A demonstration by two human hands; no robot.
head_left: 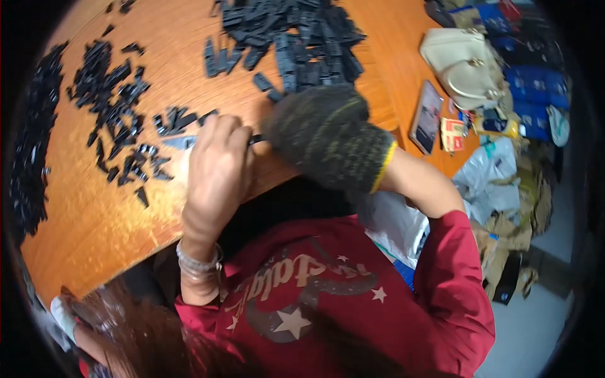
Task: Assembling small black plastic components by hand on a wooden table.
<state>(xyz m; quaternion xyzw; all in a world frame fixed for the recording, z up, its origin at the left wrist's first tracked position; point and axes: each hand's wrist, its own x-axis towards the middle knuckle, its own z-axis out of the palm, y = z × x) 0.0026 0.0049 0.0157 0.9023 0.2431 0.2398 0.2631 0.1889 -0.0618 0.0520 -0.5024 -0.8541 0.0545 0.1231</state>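
Observation:
My bare left hand (219,154), with a pale bead bracelet (200,259) at its wrist, is closed low over the table near its front edge. A grey pointed blade-like piece (179,142) sticks out on its left side; how it is held is hidden. My right hand (324,135), in a dark knit glove with a yellow cuff, is closed close beside it and somewhat blurred. Between the two hands shows a short black piece (255,139); which hand grips it cannot be told. Several small black plastic parts (176,120) lie just left of my left hand.
Black parts are spread on the wooden table (164,57): a big pile of long ones (309,38) beyond my hands, loose clips (116,94) left, a dense row (34,138) at the far left. Right: a phone (426,118), small box (452,134), cream handbag (460,66), plastic bags (488,173).

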